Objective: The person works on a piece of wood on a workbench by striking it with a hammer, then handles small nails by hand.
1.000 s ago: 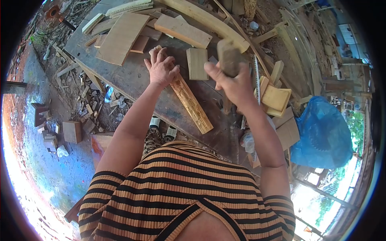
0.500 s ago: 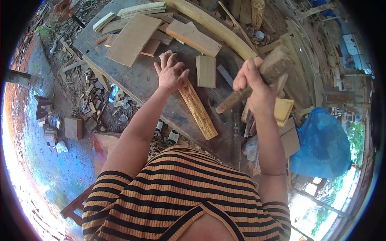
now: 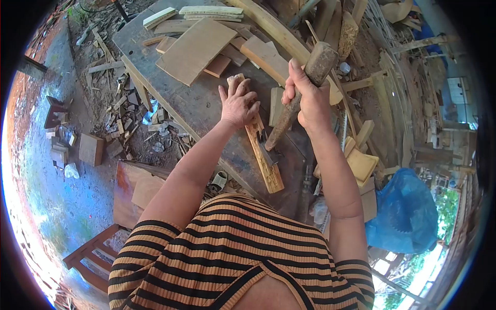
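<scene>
My left hand lies over the upper part of a narrow wooden strip, fingers curled across it against the workbench. Splintery, rough patches run along the strip's face. In my closed right hand is an adze-like tool with a thick, worn wooden handle, its fat end upward. A dark metal blade shows at the tool's lower end, right at the strip's face below my left hand.
Flat boards and offcuts lie at the bench's far side, with a long curved timber behind. A small block sits beside the tool. A blue plastic bag hangs at the right. Scrap wood litters the ground at left.
My right hand has brought the tool left and down, so its blade end now meets the strip. My left hand keeps its hold; the whole view has shifted slightly.
</scene>
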